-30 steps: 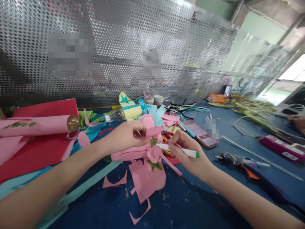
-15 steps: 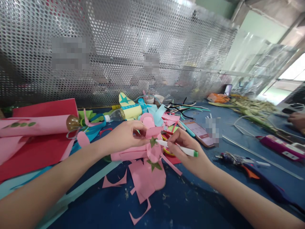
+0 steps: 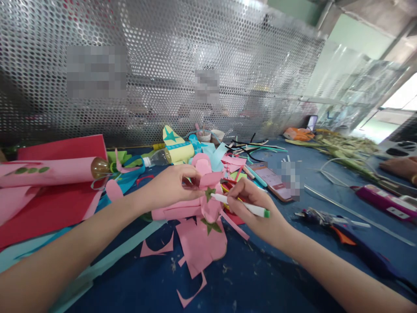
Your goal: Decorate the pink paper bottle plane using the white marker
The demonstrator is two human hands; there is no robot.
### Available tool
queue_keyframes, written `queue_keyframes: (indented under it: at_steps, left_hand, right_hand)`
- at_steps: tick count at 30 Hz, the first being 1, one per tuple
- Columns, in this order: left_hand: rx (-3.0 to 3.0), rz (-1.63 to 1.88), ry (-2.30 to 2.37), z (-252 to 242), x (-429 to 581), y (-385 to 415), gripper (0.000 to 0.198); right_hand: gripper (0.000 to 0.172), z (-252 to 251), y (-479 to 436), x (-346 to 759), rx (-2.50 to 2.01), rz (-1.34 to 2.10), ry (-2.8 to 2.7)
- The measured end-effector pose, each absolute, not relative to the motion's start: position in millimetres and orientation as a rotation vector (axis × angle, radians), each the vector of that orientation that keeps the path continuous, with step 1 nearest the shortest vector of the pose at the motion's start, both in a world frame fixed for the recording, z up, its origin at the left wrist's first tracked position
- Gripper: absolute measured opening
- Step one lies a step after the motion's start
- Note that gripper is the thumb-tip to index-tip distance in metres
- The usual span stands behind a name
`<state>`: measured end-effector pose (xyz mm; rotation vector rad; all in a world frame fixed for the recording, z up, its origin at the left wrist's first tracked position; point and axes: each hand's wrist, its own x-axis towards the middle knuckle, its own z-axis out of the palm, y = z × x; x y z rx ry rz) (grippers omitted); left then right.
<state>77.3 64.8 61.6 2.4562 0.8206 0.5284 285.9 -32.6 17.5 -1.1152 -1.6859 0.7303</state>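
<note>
My right hand (image 3: 260,204) grips a white marker (image 3: 257,210) with a green end. Its tip rests at a dark green star (image 3: 209,194) on a pink paper rocket-like craft (image 3: 177,212). From the left, my left hand (image 3: 171,184) is closed on the craft's upper part, thumb and fingers pinching near the star. A second green star (image 3: 211,226) lies lower on a pink fin. Below spread a pink paper sheet (image 3: 198,248) and curved pink offcuts (image 3: 159,247). Scissors with red and yellow handles (image 3: 228,184) are partly hidden behind my right hand.
A pink-wrapped bottle (image 3: 65,169) rests on red sheets at left; a yellow bottle rocket (image 3: 182,153) lies behind. To the right are a phone (image 3: 273,182), a glue gun (image 3: 361,250) and a purple power strip (image 3: 384,200). Another person's hand (image 3: 399,167) shows at the right edge.
The marker tip has shifted slightly left and down on the star. My left hand and the craft stay almost still. The other person's hand at the right edge has moved further into view.
</note>
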Motion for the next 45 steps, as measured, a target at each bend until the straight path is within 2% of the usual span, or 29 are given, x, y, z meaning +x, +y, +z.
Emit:
queue_keyframes:
  at_steps: [22,26,31,45]
  left_hand:
    - [2.467,0.524,0.792,62.3,77.6,65.4,0.017]
    - [2.477,0.517,0.808,62.6,77.4,65.5,0.013]
    - [2.506,0.531,0.787,61.4,76.5,66.9,0.019]
    - [2.510,0.534,0.781,61.0,76.8,66.2,0.022]
  right_hand:
    - [0.013,20.2,-35.1,284.7,-1.142,0.704,-1.720]
    - [0.013,21.0,-34.5,283.9,-1.140,0.760,-1.642]
    - [0.016,22.4,-32.1,286.1,-1.190,0.670,-1.503]
    - [0.016,18.1,-32.9,290.4,-1.244,0.604,-1.675]
